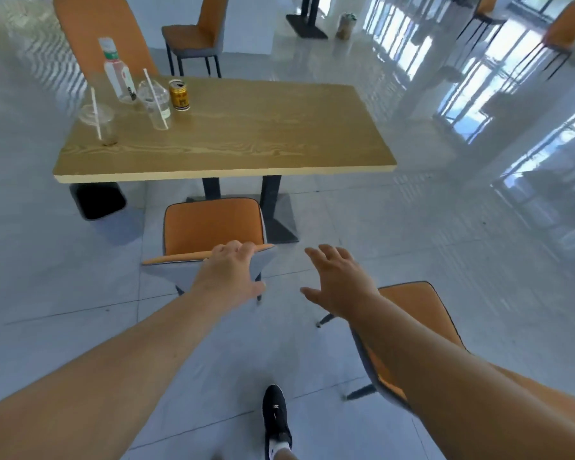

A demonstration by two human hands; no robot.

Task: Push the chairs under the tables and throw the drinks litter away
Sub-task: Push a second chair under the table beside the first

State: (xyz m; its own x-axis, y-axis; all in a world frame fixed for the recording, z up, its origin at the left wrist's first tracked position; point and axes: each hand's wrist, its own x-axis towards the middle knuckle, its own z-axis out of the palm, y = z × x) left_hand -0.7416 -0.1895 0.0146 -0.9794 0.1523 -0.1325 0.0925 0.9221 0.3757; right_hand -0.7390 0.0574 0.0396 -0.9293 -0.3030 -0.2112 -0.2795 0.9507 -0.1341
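Observation:
A wooden table [246,141] stands ahead. On its far left corner are a clear plastic bottle [117,74], two clear cups with straws [98,122] [155,102] and a gold can [179,95]. An orange chair [210,227] stands just short of the table's near edge. My left hand [231,272] rests over the top of its backrest, fingers curled on the edge. My right hand [337,280] hovers open to the right of that chair, touching nothing. A second orange chair [415,307] stands at my right, partly behind my right arm.
A black bin [97,200] sits on the floor under the table's left end. Two more orange chairs [196,34] [90,38] stand beyond the table. Further tables and chairs [561,34] are at the back right. My black shoe [276,416] is on the grey tiled floor.

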